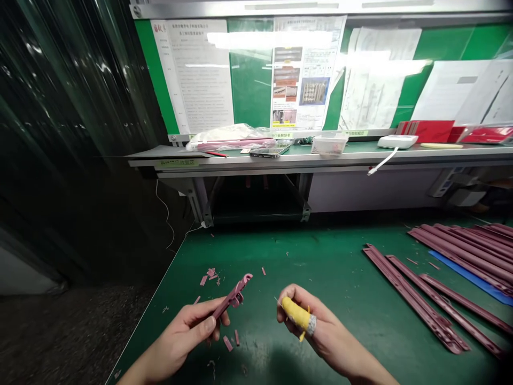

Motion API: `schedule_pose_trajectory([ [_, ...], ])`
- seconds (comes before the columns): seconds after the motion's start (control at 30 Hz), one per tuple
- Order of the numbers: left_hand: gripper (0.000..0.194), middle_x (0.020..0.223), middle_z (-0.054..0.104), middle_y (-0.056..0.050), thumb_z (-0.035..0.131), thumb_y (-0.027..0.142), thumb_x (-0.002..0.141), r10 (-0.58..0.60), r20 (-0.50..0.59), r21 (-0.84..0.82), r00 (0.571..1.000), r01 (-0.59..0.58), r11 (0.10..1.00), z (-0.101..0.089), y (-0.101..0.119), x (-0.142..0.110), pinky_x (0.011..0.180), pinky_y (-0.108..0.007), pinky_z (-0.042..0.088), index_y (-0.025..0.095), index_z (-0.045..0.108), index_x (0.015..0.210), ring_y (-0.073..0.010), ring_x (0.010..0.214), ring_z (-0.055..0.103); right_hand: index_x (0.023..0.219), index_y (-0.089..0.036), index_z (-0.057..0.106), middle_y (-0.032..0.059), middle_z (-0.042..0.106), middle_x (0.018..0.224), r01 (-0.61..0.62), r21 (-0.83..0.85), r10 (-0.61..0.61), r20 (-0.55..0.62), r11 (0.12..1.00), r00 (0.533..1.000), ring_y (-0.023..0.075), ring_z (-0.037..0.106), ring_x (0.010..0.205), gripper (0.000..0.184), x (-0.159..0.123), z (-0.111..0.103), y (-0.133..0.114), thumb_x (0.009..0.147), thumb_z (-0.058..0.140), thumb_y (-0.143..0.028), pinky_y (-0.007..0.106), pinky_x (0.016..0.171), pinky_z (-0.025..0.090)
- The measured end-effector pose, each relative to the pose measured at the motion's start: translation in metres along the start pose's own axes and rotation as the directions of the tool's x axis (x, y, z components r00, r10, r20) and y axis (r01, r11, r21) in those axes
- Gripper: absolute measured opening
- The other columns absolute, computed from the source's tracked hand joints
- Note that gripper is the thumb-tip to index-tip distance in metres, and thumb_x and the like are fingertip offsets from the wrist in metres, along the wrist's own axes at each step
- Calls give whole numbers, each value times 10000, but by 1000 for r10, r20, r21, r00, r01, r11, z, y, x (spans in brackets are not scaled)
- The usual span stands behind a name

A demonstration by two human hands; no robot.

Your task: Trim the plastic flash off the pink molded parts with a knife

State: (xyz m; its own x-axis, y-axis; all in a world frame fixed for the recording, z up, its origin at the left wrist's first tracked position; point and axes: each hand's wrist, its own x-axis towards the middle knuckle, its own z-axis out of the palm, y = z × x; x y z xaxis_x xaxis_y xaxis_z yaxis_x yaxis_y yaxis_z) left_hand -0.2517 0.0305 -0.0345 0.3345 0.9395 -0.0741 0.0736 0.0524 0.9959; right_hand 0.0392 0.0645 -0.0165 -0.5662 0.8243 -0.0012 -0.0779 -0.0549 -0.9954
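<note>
My left hand is closed around a maroon plastic strip, whose hooked, notched end points up and to the right. To its right, apart from the strip, is my right hand with its fingers curled. A yellow wrap covers the right thumb, with grey tape at its base. Something thin and pale sticks out by the right fingertips; its kind is too small to make out. Pinkish scraps lie on the green table below the strip, and more offcuts lie beyond the left hand.
Long maroon strips lie at the right, with a larger stack behind them beside a blue sheet. A raised shelf across the back carries a plastic bag, a phone and a clear box. The table's left edge drops off.
</note>
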Motion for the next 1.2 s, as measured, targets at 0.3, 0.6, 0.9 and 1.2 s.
schedule_pose_trajectory([
  [0.3, 400, 968, 686, -98, 481, 421, 908, 117, 281, 223, 952, -183, 957, 9, 53, 2, 811, -334, 434, 212, 655, 1201, -234, 847, 602, 1137, -302, 669, 20, 670, 1028, 203, 14, -204, 59, 979, 977, 137, 587, 878, 260, 5, 25, -25, 879, 637, -297, 259, 777, 488],
  [0.6, 371, 995, 701, -66, 487, 390, 917, 205, 194, 404, 959, -269, 874, 2, 26, -5, 818, -301, 466, 293, 611, 1253, -219, 909, 622, 1125, -327, 690, 11, 662, 984, 267, -5, -266, 78, 964, 961, 125, 610, 858, 269, 6, 28, -26, 876, 640, -237, 240, 776, 498],
  [0.9, 513, 999, 682, -26, 623, 69, 810, 716, -46, 680, 697, -503, 534, 22, 10, -7, 750, -237, 526, 298, 576, 1266, -166, 873, 654, 1176, -315, 648, 42, 586, 915, 546, -200, -577, -153, 813, 802, 158, 572, 839, 305, 3, 46, -22, 927, 503, -212, 288, 731, 484],
  [1.2, 668, 892, 691, -10, 685, -6, 724, 911, -90, 954, 402, -229, 195, 10, 21, -12, 721, -329, 490, 418, 597, 1232, -206, 836, 622, 1117, -280, 696, 49, 665, 1008, 159, -94, -167, -88, 983, 982, 201, 602, 920, 278, 1, 41, -42, 870, 602, -366, 327, 812, 503],
])
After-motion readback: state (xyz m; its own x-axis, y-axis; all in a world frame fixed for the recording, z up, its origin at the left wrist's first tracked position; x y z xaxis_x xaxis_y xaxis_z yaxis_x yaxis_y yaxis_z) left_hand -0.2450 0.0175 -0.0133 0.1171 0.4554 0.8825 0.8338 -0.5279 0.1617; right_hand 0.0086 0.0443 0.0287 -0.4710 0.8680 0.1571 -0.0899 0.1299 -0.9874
